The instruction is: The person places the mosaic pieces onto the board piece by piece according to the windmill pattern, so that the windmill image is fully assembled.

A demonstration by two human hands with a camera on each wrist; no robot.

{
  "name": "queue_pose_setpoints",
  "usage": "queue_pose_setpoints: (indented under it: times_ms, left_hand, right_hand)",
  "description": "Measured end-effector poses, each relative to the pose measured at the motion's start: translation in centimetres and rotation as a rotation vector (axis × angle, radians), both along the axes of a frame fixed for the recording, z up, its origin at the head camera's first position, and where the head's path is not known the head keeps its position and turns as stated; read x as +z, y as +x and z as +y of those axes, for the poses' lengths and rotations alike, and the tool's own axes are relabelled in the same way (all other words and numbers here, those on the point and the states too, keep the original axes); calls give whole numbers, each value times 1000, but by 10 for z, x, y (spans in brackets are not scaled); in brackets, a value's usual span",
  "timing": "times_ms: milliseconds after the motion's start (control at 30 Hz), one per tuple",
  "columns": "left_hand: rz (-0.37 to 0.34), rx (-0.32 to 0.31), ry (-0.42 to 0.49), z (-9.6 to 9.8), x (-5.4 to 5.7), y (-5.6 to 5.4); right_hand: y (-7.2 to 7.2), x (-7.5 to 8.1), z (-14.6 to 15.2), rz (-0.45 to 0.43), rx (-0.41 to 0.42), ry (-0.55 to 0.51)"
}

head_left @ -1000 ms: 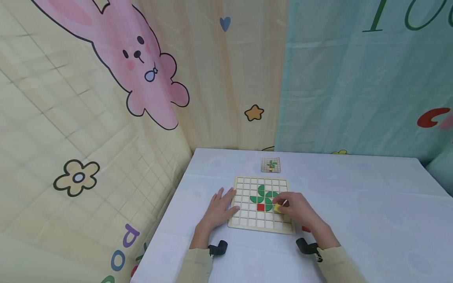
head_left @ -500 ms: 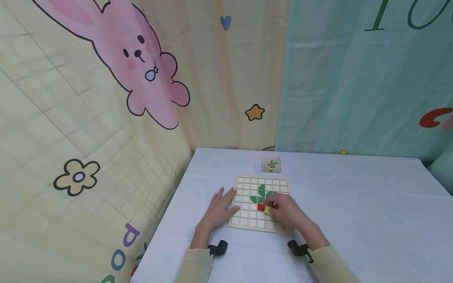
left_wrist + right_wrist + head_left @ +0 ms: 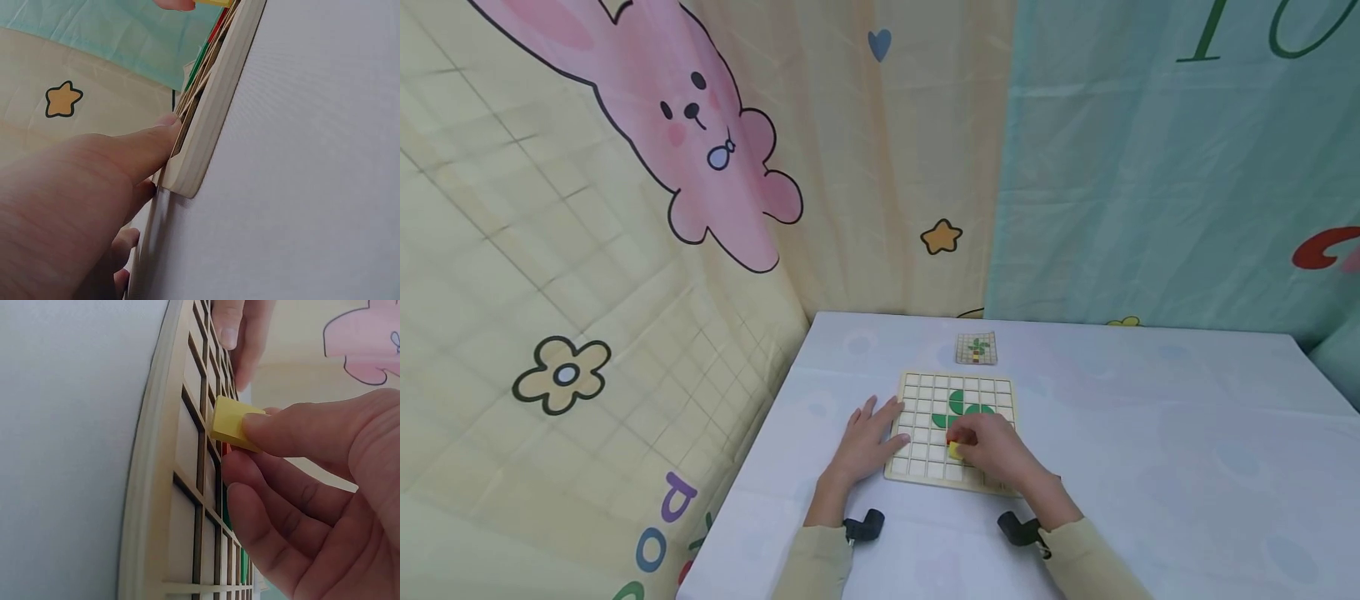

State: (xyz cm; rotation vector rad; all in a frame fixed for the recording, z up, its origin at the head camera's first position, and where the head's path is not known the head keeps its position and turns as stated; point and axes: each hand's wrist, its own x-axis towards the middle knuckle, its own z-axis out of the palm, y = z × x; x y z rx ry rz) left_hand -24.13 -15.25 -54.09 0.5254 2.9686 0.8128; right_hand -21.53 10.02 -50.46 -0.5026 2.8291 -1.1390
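Observation:
A square wooden grid board (image 3: 917, 468) lies on the white-covered table. My left hand (image 3: 863, 446) rests at its left edge with fingers spread, the thumb lying on the rim. Between the thumb and fingers of my right hand (image 3: 996, 450) a yellow square tile (image 3: 232, 419) is pinched, tilted at the surface of the grid, just nearer me than a red square tile (image 3: 950, 439). That red tile is mostly covered by my fingers. Several green rounded tiles (image 3: 957, 400) sit in cells farther up the board, some partly hidden by the right hand.
A small pattern card (image 3: 976, 348) with a printed grid and a green, yellow and red figure lies beyond the board. Behind the table (image 3: 1187, 433) hangs a cloth with a pink rabbit (image 3: 722, 200) and an orange star (image 3: 942, 237).
My right hand has moved left across the board with the yellow tile, from right of the green tiles to just below the red one. The left hand has stayed in place.

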Motion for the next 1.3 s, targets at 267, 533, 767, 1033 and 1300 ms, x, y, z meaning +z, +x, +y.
queue_pose_setpoints:
  times_ms: [267, 533, 767, 1033, 1300]
  left_hand:
    - [0, 21, 0, 3, 1, 1]
    - [15, 25, -10, 3, 2, 1]
    - [14, 23, -9, 4, 2, 2]
    - [-4, 34, -15, 3, 0, 3]
    - [3, 29, -24, 4, 1, 2]
  right_hand:
    - [1, -1, -3, 3, -26, 24]
    - [2, 0, -5, 6, -37, 71]
    - [4, 3, 1, 34, -54, 63]
    - [5, 7, 11, -13, -95, 49]
    - [8, 16, 29, -3, -126, 68]
